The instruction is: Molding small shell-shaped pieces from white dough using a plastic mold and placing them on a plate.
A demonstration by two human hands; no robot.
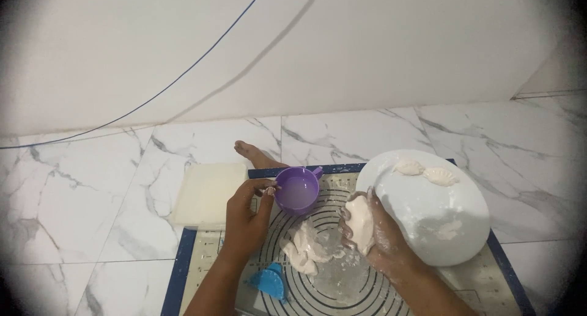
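The left hand (247,213) rests at the rim of a small purple plastic cup with a side handle (298,191), its fingertips (267,191) pinched together at the cup's edge and dusted white. The cup stands on a beige silicone pastry mat with dark blue border and printed circles (342,285), which lies on the white marble-patterned floor (85,194), and it holds a pale liquid. The right hand (373,230), thick with flour, is closed around a flat round of white dough (361,221), held just above the mat.

The likeliest slip, as I judge it, is at the cup: it is light, the fingers press on one side of its rim, and a push could tip it and wet the mat. The soft dough round could also sag or tear in the floured grip, or stick to the palm.

A loose heap of white dough scraps (306,249) lies between the two hands, right under the held round. A blue plastic half-moon dumpling mould (269,282) lies near the left forearm, where the arm could knock it. A large round white plate (428,212) sits just beside the right hand, overlapping the mat's right edge, with two crimped white dumplings (426,171) at its far side. A pale cream square board (208,194) lies left of the mat, and a bare foot (257,155) shows beyond the cup.
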